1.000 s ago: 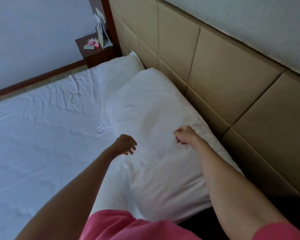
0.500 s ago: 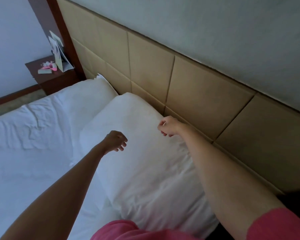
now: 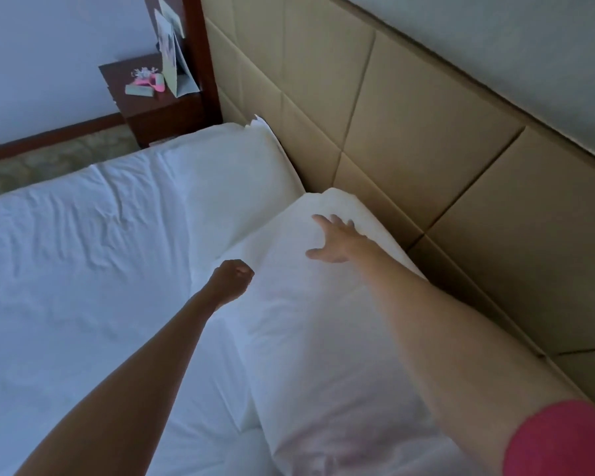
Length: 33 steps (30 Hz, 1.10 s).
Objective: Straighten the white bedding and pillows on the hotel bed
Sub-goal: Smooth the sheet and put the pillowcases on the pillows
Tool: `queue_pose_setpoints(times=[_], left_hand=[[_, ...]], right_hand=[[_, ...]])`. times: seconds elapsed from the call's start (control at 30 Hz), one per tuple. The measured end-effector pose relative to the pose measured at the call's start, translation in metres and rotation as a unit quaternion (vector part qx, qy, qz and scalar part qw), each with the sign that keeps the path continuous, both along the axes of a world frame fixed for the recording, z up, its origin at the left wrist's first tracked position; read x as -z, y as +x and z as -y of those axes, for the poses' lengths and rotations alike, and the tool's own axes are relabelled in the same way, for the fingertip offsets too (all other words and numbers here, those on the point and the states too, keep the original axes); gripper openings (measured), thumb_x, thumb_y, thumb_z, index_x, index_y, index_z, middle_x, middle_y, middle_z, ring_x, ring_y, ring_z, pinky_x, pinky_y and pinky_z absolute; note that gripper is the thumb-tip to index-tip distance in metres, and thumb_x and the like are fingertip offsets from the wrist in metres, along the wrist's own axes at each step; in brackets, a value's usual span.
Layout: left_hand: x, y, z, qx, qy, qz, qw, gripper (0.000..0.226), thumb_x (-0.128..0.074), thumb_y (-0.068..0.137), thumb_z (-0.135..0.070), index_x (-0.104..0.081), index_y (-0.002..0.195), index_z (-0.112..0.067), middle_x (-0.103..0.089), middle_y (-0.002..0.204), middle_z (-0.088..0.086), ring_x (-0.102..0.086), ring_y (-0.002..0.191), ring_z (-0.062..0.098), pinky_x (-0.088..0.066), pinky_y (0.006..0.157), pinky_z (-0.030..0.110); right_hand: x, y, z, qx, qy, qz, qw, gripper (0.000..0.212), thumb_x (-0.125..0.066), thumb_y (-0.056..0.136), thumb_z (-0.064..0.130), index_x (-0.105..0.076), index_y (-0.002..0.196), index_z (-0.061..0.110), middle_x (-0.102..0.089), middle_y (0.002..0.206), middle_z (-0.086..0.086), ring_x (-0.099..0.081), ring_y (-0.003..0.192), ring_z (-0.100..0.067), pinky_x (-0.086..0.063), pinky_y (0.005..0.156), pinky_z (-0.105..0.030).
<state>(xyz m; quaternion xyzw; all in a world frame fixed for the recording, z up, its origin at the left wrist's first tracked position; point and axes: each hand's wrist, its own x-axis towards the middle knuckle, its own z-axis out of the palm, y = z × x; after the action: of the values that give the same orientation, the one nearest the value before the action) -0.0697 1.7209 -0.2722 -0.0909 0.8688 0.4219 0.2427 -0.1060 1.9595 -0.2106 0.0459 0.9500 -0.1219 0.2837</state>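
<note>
White pillow (image 3: 323,338) lies along the bed's head edge; right hand (image 3: 337,243) spread on it, left hand (image 3: 232,280) fisted at its side.

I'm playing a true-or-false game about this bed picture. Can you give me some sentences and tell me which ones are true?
1. The right hand lies spread open on the near pillow. True.
2. The left hand is flat with straight fingers. False: its fingers are curled into a fist.
3. The near pillow sits beside the tan headboard. True.
4. The bed sheet is dark blue. False: it is white and wrinkled.
5. A pink thing lies on the nightstand. True.
</note>
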Motion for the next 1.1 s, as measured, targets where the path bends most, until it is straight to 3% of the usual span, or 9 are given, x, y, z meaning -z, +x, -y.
queue_pose_setpoints(times=[0.07,0.2,0.43,0.67,0.73,0.8,0.9,0.97,1.1], left_hand=[[0.018,-0.017,0.018,-0.034,-0.03,-0.016,0.999,0.017,-0.053,0.091,-0.01,-0.069,0.094,-0.013,-0.07,0.103,0.01,-0.064,0.102,0.03,-0.051,0.082,0.029],[0.062,-0.058,0.049,-0.105,-0.06,-0.014,0.993,0.026,-0.058,0.094,-0.022,-0.063,0.113,-0.006,-0.067,0.113,0.012,-0.059,0.111,0.028,-0.044,0.089,0.029],[0.177,-0.105,0.079,-0.188,-0.13,0.121,0.966,0.086,-0.057,0.091,-0.054,-0.018,0.149,-0.005,-0.032,0.148,0.025,-0.033,0.136,0.045,-0.03,0.11,0.054],[0.244,-0.129,0.092,-0.265,-0.007,0.225,0.937,0.12,-0.08,0.069,-0.056,-0.006,0.151,-0.008,-0.039,0.147,0.015,-0.04,0.135,0.032,-0.037,0.11,0.044],[0.244,-0.134,0.091,-0.288,0.003,0.222,0.932,0.118,-0.086,0.06,-0.053,-0.025,0.147,-0.003,-0.051,0.136,0.014,-0.052,0.123,0.029,-0.043,0.102,0.04],[0.241,-0.14,0.09,-0.316,0.039,0.217,0.923,0.099,-0.085,0.058,-0.058,-0.05,0.132,-0.001,-0.065,0.101,0.011,-0.063,0.087,0.027,-0.049,0.082,0.036],[0.231,-0.145,0.093,-0.316,0.09,0.195,0.924,0.073,-0.082,0.075,-0.043,-0.058,0.124,0.005,-0.052,0.066,0.005,-0.046,0.053,0.018,-0.041,0.063,0.03],[0.21,-0.148,0.09,-0.33,0.13,0.154,0.922,0.061,-0.083,0.076,-0.029,-0.061,0.121,0.007,-0.058,0.073,0.005,-0.052,0.056,0.018,-0.044,0.057,0.025],[0.143,-0.161,0.072,-0.384,0.172,0.073,0.904,0.042,-0.083,0.071,-0.009,-0.065,0.107,0.001,-0.065,0.09,0.006,-0.064,0.083,0.024,-0.051,0.066,0.025]], right_hand=[[0.019,-0.02,0.018,0.016,0.01,0.035,0.999,0.101,-0.063,0.085,0.059,0.01,0.153,0.045,0.018,0.164,-0.001,0.013,0.148,-0.046,-0.018,0.111,-0.071],[0.062,-0.044,0.033,0.018,0.035,0.098,0.994,0.123,-0.074,0.07,0.067,0.021,0.146,0.053,0.035,0.158,-0.006,0.022,0.142,-0.053,-0.013,0.102,-0.082],[0.13,-0.069,0.025,0.017,0.053,0.141,0.988,0.138,-0.078,0.054,0.076,0.025,0.144,0.055,0.038,0.156,-0.009,0.021,0.141,-0.057,-0.008,0.1,-0.085],[0.167,-0.069,0.015,0.02,0.048,0.128,0.99,0.139,-0.075,0.05,0.081,0.029,0.139,0.058,0.037,0.157,-0.007,0.021,0.142,-0.054,-0.005,0.103,-0.082],[0.172,-0.069,0.015,0.017,0.056,0.126,0.99,0.139,-0.075,0.05,0.081,0.029,0.14,0.058,0.039,0.156,-0.008,0.022,0.142,-0.054,-0.005,0.102,-0.082],[0.174,-0.067,0.016,0.019,0.06,0.122,0.991,0.139,-0.075,0.05,0.081,0.029,0.141,0.057,0.04,0.155,-0.008,0.022,0.142,-0.054,-0.005,0.101,-0.082],[0.173,-0.061,0.018,0.029,0.063,0.109,0.992,0.139,-0.075,0.052,0.08,0.029,0.141,0.056,0.041,0.154,-0.008,0.023,0.142,-0.054,-0.005,0.102,-0.081],[0.169,-0.056,0.017,0.035,0.063,0.094,0.993,0.139,-0.074,0.053,0.08,0.03,0.141,0.055,0.042,0.154,-0.007,0.023,0.142,-0.052,-0.004,0.103,-0.08],[0.151,-0.041,0.011,0.03,0.059,0.064,0.996,0.131,-0.068,0.058,0.083,0.027,0.143,0.054,0.032,0.159,-0.004,0.016,0.146,-0.048,-0.009,0.106,-0.078]])
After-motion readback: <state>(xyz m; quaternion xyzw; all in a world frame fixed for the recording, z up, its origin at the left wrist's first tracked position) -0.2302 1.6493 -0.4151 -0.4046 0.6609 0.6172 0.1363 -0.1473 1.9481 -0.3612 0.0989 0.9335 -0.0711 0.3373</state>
